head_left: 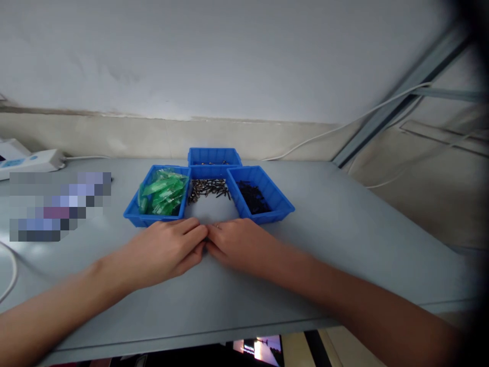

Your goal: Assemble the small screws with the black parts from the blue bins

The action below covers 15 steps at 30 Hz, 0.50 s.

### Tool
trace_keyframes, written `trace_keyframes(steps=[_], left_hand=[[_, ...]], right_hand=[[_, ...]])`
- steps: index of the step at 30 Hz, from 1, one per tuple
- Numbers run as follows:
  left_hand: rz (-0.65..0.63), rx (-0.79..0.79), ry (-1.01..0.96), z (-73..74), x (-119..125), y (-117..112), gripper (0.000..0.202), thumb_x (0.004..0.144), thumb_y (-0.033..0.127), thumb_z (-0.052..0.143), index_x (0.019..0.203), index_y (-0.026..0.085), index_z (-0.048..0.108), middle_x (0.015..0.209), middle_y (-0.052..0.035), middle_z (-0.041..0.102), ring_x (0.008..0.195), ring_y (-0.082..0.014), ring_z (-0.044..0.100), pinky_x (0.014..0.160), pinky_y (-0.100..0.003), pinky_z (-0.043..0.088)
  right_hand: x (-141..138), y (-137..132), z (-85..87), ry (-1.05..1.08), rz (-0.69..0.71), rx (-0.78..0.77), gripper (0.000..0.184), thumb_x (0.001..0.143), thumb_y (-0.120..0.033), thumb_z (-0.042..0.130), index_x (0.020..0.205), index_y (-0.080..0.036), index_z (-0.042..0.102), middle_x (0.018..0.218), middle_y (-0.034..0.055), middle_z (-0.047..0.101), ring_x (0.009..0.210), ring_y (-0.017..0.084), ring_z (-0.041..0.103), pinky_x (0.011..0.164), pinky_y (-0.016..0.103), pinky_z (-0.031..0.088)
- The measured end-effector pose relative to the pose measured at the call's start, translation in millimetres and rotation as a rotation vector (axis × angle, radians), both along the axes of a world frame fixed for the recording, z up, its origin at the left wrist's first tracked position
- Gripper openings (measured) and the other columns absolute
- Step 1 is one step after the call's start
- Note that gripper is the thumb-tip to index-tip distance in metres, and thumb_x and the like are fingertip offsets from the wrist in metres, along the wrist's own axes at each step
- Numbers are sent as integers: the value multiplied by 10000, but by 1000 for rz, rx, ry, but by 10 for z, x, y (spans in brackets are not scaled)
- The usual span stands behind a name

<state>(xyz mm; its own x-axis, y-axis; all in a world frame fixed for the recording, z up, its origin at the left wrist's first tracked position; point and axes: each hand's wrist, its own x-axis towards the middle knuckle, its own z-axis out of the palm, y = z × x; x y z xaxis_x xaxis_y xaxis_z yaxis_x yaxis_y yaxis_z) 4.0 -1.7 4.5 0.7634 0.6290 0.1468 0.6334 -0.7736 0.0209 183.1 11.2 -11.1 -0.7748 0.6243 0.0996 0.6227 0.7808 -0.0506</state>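
Note:
Fingertip to fingertip, my left hand (178, 244) and my right hand (233, 239) meet over the grey table, just in front of the bins. Both are closed in a pinch. Something small and dark may be between the fingertips, but my fingers hide it. Beyond them lies a spread of small brass-coloured and dark screw-like pieces (208, 188). To the left, a blue bin (133, 214) holds green plastic packets (166, 191). On the right, another blue bin (280, 204) contains dark, thin pieces (252, 196).
A third blue bin (214, 155) stands behind the loose pieces, near the wall. At far left are a white power strip (34, 162) and a blurred-out object (61, 206). A lit screen (260, 350) shows below the table's front edge. A metal strut (382, 102) rises at right.

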Motion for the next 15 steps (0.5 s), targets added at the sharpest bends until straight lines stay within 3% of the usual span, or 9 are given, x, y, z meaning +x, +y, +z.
trace_keyframes(steps=[6, 15], left_hand=[[84, -89, -20, -19, -21, -4, 162, 862, 237, 364, 741, 170, 448, 679, 8, 533, 547, -104, 502, 496, -227, 351], [55, -44, -19, 1, -18, 5, 177, 868, 230, 345, 733, 173, 443, 664, 12, 526, 532, -98, 492, 476, -230, 314]], right_hand=[[9, -17, 19, 71, 9, 45, 117, 825, -149, 402, 827, -144, 519, 755, 37, 628, 628, 133, 554, 530, 255, 308], [10, -17, 80, 164, -8, 22, 192, 827, -252, 403, 739, -152, 541, 680, 26, 620, 596, 130, 539, 523, 260, 290]])
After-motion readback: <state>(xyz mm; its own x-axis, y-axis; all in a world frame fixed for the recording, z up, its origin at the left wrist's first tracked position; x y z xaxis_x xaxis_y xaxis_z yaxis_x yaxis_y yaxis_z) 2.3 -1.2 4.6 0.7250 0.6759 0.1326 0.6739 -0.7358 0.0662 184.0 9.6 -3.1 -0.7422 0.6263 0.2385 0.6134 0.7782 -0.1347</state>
